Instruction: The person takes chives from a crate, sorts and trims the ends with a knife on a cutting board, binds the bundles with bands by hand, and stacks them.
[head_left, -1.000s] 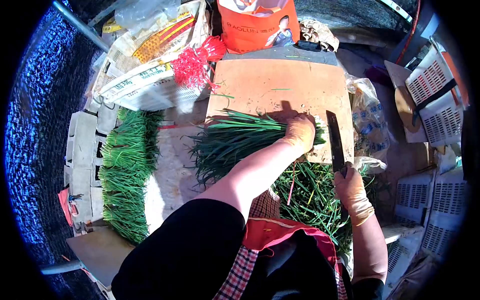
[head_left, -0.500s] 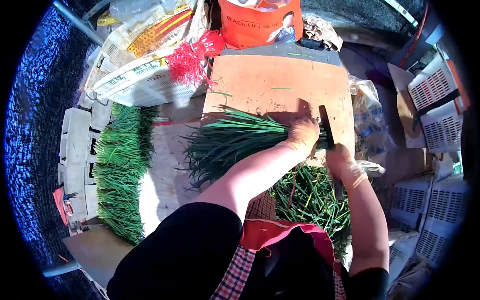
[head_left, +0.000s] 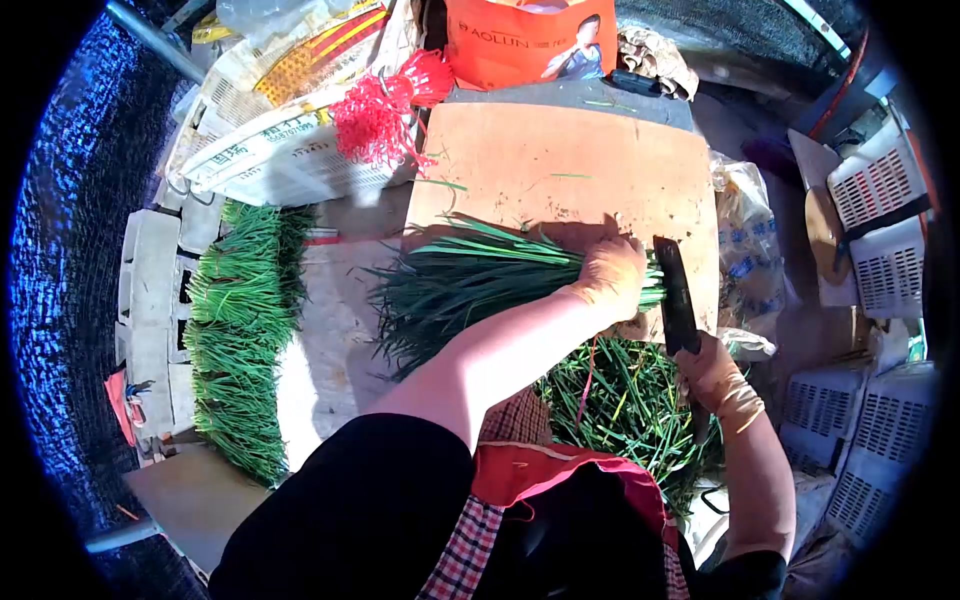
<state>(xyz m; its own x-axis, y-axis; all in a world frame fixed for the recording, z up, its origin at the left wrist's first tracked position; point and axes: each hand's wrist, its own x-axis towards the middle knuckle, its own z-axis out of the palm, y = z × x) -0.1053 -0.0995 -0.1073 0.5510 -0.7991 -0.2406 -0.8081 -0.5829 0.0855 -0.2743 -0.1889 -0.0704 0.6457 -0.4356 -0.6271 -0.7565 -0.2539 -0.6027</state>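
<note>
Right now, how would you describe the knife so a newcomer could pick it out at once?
Find the large tan board in the middle. Near its right edge, just beyond the end of the green bundle, the right hand holds the knife. Its broad, straight, dark blade sets it apart from the thin green leaves.

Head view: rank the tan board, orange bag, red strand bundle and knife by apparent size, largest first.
1. Tan board, even partly covered
2. Orange bag, though cut off by the picture's top edge
3. Red strand bundle
4. Knife, a narrow dark strip
</note>
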